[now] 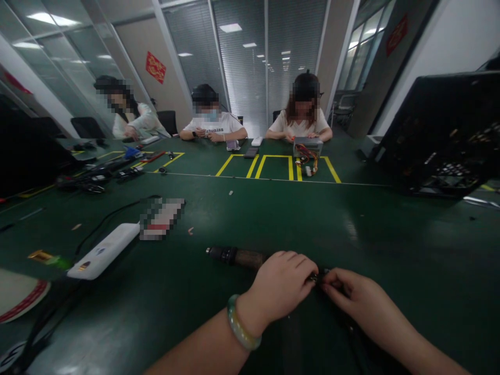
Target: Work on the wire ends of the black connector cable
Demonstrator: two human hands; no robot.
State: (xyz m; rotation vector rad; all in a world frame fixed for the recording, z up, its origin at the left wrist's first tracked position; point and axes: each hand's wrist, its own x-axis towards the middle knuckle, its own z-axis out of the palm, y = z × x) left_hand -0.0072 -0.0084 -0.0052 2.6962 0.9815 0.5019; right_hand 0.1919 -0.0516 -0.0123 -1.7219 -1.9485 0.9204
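Note:
A dark, rod-shaped tool that looks like an electric screwdriver (248,259) lies across the green table, its metal tip pointing left. My left hand (279,281), with a green bangle (242,323) on the wrist, is closed around its right-hand end. Just to the right, my right hand (355,291) pinches a small dark piece, seemingly the end of a cord, close against the left fingertips. Between the two hands a bit of metal shows, but the fingers hide most of the joint. A dark cord (351,329) runs down below my right hand.
To the left lie a white power strip (105,252), a blurred-out flat item (162,219) and a green-handled screwdriver (50,259). A black computer case (449,135) stands at right. Three people sit opposite, one at a metal power supply (308,147) with wires.

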